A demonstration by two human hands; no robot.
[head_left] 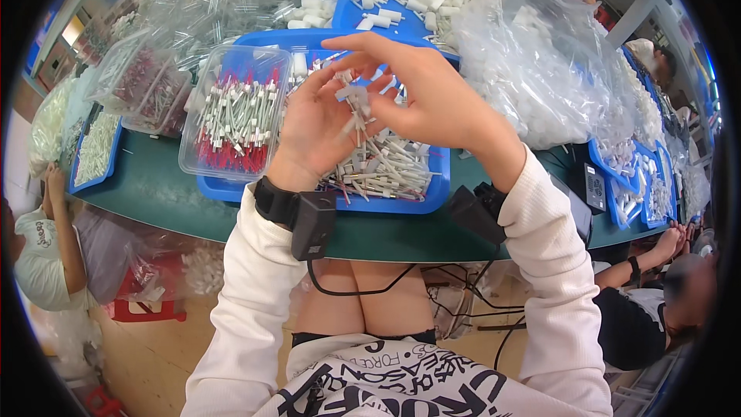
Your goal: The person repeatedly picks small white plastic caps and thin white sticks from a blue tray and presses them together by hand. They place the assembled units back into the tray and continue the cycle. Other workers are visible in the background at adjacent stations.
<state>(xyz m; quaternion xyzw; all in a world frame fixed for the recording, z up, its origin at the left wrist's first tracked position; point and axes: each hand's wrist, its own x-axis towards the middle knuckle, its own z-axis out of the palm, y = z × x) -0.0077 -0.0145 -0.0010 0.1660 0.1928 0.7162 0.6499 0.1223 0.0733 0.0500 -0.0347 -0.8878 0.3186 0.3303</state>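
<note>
My left hand (318, 127) is cupped, palm up, with its fingers curled around a small bunch of slim white-and-clear plastic pieces (356, 105). From the other side my right hand (436, 96) closes its thumb and fingers on the same bunch, its index finger stretched out above. Both hands hover over a blue tray (440, 181) heaped with thin white stick-like pieces (386, 174), some with metal-coloured parts. Overlapping the tray's left side, a clear plastic box (187, 156) holds neat rows of white-and-pink stick pieces (239, 112). The fingertips partly hide each other.
Behind stands a blue tray (345, 11) of white cylinders (378, 19). Clear bags (532, 62) are piled at back right, and stacked clear boxes (143, 81) stand left. Cables (363, 293) hang from black wrist devices below the green table edge (378, 243). Other people sit at both sides.
</note>
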